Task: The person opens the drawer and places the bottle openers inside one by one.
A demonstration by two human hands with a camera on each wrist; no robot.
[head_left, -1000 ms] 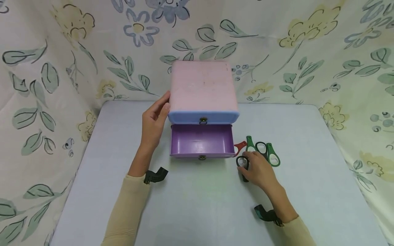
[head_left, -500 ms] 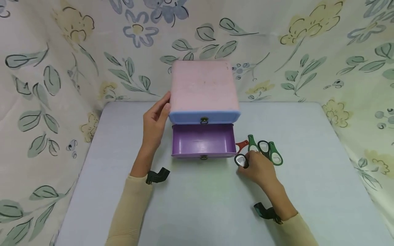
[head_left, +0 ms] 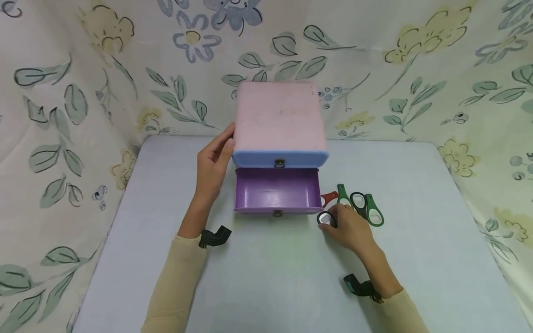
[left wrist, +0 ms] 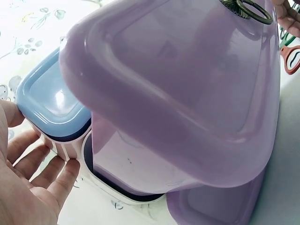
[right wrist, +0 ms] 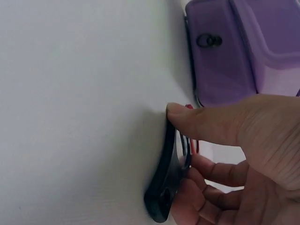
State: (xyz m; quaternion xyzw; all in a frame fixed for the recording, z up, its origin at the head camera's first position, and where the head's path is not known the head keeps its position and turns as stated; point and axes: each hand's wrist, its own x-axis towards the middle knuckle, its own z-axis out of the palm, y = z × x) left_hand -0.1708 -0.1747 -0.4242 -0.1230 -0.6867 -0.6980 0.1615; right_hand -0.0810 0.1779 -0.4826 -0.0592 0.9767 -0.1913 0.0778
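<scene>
My left hand (head_left: 213, 169) rests its fingers against the left side of a pink drawer box (head_left: 279, 115); in the left wrist view those fingers (left wrist: 61, 180) lie fairly straight along its ribbed side. The blue upper drawer (head_left: 258, 159) is closed, and the purple lower drawer (head_left: 266, 189) is pulled out with nothing visible inside. To the right of it, my right hand (head_left: 354, 231) pinches a black handled ring with a shiny, glassy centre (head_left: 326, 218). The right wrist view shows the thumb on the black rim (right wrist: 164, 173) and fingers behind it.
Similar handled rings lie by the right hand: a red one (head_left: 329, 198), a green one (head_left: 342, 192), a dark one (head_left: 359, 201) and another green one (head_left: 375, 217). A white table (head_left: 266, 277) bears everything, with a flowered cloth (head_left: 395, 92) behind.
The black ring has tilted within the right hand's pinch, its handle now hidden by the fingers. My left hand stays at the box; the view shifts slightly.
</scene>
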